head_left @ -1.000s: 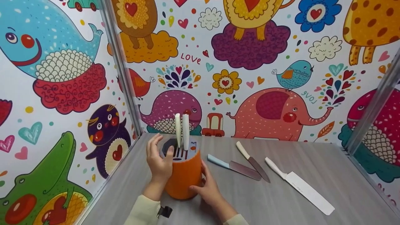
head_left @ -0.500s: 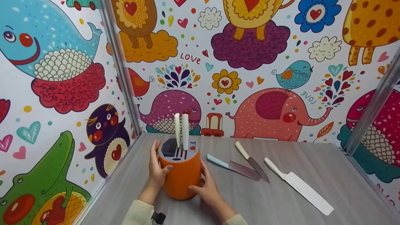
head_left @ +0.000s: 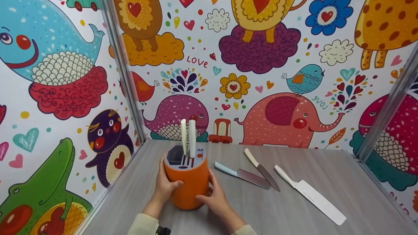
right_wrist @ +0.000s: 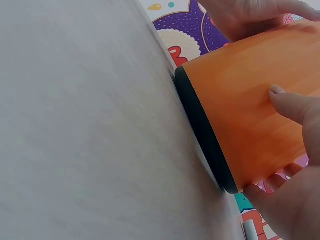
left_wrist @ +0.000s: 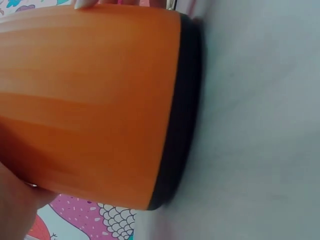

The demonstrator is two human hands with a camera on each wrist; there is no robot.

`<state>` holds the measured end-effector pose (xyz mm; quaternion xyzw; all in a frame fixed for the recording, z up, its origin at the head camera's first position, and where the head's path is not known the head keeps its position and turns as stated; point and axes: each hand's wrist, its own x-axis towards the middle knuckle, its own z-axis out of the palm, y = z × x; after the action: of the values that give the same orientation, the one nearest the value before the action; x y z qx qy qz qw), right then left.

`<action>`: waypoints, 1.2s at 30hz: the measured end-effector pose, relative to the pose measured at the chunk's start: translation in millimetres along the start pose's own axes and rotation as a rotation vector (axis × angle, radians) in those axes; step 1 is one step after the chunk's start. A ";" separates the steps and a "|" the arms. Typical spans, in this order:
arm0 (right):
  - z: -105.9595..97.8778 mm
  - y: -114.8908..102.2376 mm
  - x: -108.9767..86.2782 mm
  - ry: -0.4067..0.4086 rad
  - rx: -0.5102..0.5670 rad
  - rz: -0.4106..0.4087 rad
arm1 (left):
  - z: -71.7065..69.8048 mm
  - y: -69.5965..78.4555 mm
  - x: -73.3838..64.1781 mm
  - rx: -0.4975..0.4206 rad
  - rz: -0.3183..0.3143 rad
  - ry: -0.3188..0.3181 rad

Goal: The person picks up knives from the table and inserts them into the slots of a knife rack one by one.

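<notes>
The wall [head_left: 197, 61] says "Love". The orange block [head_left: 187, 191] stands long way up on the tabletop [head_left: 130, 202], slots [head_left: 192, 162] facing up. The left hand [head_left: 164, 184] and right hand [head_left: 217, 195] both grip its sides.

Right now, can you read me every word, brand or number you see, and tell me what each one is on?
"LOVe": red letters on the back wall, above the purple whale.
"LOVe": teal letters, flipped, on the same wall by the elephant's trunk.
Small print on the white cleaver's blade: too small to read.
Orange knife holder: no readable text.
</notes>
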<state>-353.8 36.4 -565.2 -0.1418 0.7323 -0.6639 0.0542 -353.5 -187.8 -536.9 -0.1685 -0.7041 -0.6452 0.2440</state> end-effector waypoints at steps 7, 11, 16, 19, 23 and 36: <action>2.6 -2.2 -2.2 0.010 -0.005 0.004 | -0.1 2.1 -0.7 0.071 -0.019 0.022; 2.4 -1.1 -1.4 0.006 -0.004 -0.009 | 0.1 2.7 -1.0 0.067 -0.012 0.038; 1.4 3.0 -1.3 -0.002 -0.007 -0.036 | 0.0 0.7 -3.2 0.068 -0.011 0.055; -0.2 5.6 -1.6 -0.008 -0.013 -0.050 | 0.0 0.0 -4.2 0.077 -0.007 0.060; -6.5 8.3 -1.3 -0.026 -0.002 -0.071 | 0.3 0.1 -4.7 0.080 -0.015 0.054; -93.1 28.7 13.4 0.088 0.033 -0.333 | 2.1 -2.2 -1.2 0.083 -0.052 0.065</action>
<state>-395.3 124.0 -581.6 -0.2311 0.6895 -0.6811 -0.0861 -353.9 -185.9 -539.5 -0.1189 -0.7260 -0.6268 0.2568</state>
